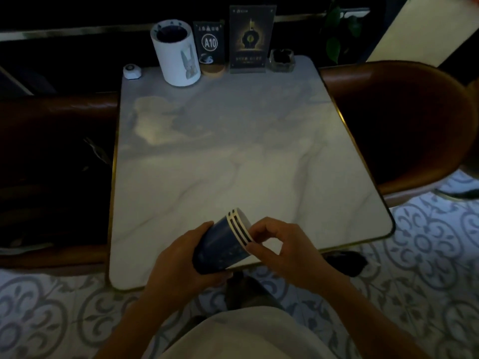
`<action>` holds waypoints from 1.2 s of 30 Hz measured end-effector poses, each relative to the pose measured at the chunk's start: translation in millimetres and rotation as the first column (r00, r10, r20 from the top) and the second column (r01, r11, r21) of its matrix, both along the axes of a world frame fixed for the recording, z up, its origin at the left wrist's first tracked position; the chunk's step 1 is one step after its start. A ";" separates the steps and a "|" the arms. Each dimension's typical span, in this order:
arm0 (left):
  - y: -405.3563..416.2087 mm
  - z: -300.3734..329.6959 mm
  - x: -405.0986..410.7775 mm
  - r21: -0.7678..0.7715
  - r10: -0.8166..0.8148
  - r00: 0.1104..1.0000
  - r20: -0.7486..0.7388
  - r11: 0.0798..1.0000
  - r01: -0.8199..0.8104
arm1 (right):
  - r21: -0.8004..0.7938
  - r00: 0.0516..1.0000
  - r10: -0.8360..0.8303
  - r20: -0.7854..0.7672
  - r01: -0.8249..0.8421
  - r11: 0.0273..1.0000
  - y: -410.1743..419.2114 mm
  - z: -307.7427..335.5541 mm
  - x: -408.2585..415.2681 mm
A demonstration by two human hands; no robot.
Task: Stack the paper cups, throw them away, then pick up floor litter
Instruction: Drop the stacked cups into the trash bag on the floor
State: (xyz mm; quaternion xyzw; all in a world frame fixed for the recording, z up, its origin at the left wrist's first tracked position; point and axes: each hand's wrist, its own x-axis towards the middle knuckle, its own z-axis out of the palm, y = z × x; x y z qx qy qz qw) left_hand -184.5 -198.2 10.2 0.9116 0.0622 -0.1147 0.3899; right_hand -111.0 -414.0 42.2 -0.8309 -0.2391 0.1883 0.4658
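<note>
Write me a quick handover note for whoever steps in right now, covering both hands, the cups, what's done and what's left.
Left hand: wrapped around the base end of the stacked paper cups, holding them tilted over the near edge of the table.
Right hand: fingertips at the stack's rims, where three white rims show nested together.
Done: cups appear stacked; no loose cups are visible on the table.
Left: carry the stack to a bin (none in view) and drop it in, then pick up floor litter. A dark object lies on the tiled floor under the table's near right corner; I can't tell whether it is litter.
</note>
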 end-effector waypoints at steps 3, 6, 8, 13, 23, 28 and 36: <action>3.2 -0.5 -34.3 -0.034 -0.014 1.000 -0.008 0.999 0.014 | -0.031 0.999 -0.021 -0.024 0.020 0.999 3.6 5.2 -37.4; 3.5 1.0 -72.7 -0.080 -0.007 0.999 -0.034 0.997 0.004 | -0.053 0.999 -0.011 -0.038 0.009 0.999 5.4 3.9 -79.2; 2.3 4.3 -100.8 -0.093 -0.024 0.999 -0.039 0.995 0.020 | -0.071 0.999 -0.009 -0.042 0.006 0.997 5.3 1.8 -109.3; -5.5 2.8 -151.6 -0.106 -0.070 0.995 -0.077 0.992 0.062 | -0.107 0.993 -0.086 -0.075 0.078 0.991 -3.7 3.6 -169.3; -52.6 6.8 -175.8 -0.110 -0.231 0.968 -0.099 0.969 0.220 | -0.127 0.787 -0.506 -0.352 0.496 0.859 -58.7 -16.1 -228.3; -103.9 -0.7 -172.0 -0.114 -0.303 0.943 -0.139 0.951 0.288 | -0.107 0.584 -0.544 -0.603 0.616 0.780 -106.5 -22.2 -243.0; -234.8 -10.2 -157.2 -0.052 -0.449 0.885 -0.124 0.894 0.446 | -0.173 0.377 -0.633 -0.676 0.754 0.634 -236.1 -40.2 -260.6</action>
